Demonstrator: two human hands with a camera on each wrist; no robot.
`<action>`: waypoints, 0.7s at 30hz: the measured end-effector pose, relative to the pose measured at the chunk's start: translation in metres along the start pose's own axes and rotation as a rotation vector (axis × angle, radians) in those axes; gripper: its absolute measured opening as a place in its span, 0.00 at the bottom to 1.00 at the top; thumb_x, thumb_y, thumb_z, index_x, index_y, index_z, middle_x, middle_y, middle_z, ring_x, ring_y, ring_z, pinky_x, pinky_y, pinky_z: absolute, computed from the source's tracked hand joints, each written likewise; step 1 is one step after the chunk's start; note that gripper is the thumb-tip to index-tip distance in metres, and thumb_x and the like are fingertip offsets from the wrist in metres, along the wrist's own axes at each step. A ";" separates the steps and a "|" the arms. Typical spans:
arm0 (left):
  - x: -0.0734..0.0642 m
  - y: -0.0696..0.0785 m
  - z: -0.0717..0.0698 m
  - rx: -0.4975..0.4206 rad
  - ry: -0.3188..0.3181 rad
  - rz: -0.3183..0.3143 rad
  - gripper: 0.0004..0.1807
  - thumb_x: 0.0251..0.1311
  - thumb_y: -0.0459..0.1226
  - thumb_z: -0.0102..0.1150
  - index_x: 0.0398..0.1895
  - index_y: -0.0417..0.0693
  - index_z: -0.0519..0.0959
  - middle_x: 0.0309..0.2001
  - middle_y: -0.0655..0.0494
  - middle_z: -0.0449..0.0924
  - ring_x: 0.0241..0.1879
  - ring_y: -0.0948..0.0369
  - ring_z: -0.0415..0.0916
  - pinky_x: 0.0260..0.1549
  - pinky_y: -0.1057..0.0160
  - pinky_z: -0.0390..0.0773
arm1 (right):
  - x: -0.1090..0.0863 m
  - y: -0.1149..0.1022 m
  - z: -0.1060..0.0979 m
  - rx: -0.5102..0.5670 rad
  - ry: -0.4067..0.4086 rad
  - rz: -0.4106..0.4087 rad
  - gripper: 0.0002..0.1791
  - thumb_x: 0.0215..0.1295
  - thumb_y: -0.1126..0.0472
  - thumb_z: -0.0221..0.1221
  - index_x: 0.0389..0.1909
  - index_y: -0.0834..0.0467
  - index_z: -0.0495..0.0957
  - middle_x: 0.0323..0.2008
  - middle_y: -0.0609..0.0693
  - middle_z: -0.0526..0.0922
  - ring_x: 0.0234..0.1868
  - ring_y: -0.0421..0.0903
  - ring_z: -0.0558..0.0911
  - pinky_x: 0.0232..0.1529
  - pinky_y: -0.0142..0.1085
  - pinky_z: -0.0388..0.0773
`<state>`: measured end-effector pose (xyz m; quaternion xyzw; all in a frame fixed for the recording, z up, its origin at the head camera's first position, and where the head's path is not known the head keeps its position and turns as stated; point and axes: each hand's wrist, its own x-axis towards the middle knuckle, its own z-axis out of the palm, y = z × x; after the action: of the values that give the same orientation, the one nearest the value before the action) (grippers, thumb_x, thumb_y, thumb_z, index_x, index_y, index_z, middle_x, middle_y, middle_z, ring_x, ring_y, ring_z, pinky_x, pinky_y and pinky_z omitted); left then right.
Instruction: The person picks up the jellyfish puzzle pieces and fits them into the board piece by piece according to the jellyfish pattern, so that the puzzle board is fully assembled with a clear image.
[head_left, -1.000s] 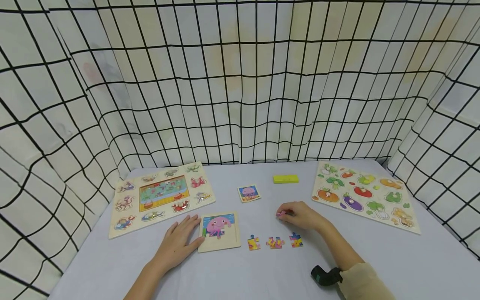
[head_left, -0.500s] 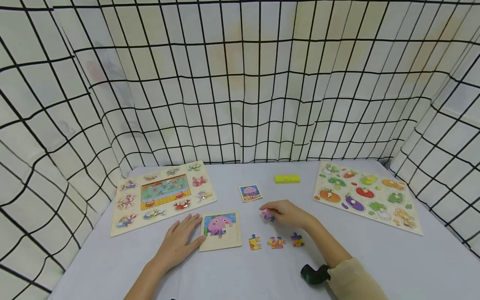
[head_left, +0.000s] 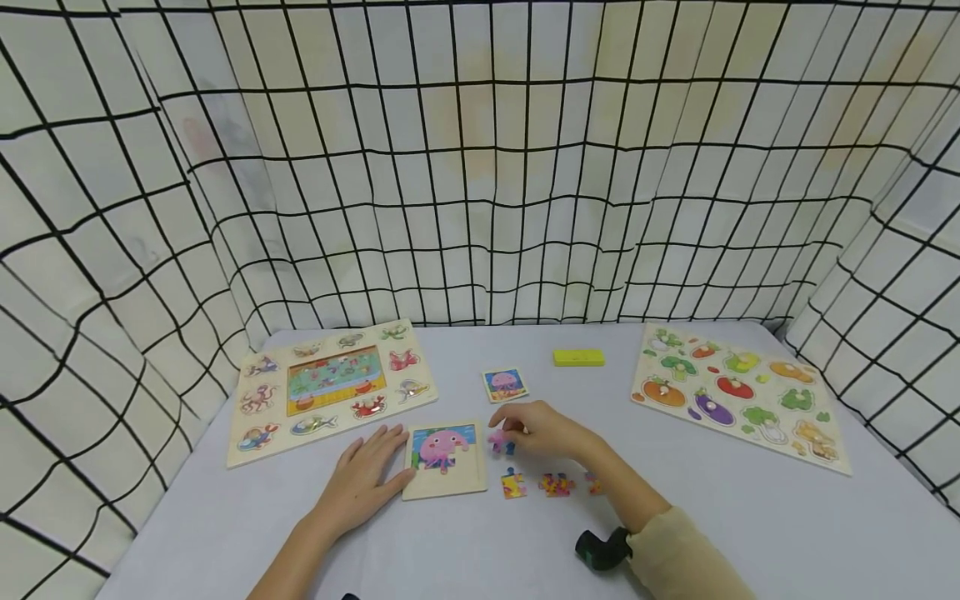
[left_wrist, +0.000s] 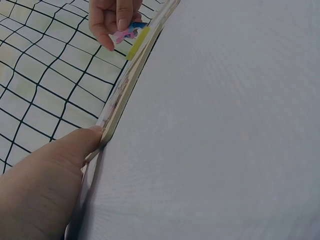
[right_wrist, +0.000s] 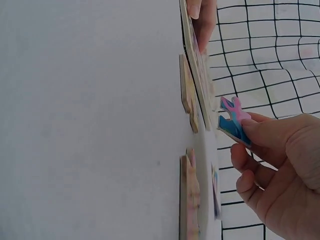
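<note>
Right hand (head_left: 546, 430) hovers — pinching a puzzle piece (right_wrist: 235, 121).

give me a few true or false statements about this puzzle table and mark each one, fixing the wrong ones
1. The right hand pinches a pink-and-blue puzzle piece. True.
2. The picture in the small wooden frame is complete. False: bare wood shows at the lower right of the small wooden frame.
3. The left hand lies with its thumb at that frame's edge. True.
4. The vegetable board is on the person's left. False: the vegetable board is on the right.
5. The yellow block lies farther from the person than the frame. True.
</note>
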<state>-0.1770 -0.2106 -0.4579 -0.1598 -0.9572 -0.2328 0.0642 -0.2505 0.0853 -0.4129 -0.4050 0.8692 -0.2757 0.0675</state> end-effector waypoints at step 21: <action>0.000 0.001 0.000 0.004 0.015 0.012 0.34 0.58 0.53 0.54 0.63 0.44 0.66 0.65 0.49 0.62 0.67 0.50 0.52 0.63 0.43 0.44 | 0.029 -0.020 0.019 0.030 -0.021 0.001 0.05 0.63 0.65 0.57 0.37 0.54 0.78 0.26 0.39 0.75 0.26 0.35 0.71 0.27 0.25 0.72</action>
<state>-0.1767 -0.2099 -0.4573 -0.1636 -0.9562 -0.2317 0.0728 -0.2497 0.0454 -0.4150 -0.4064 0.8643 -0.2846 0.0826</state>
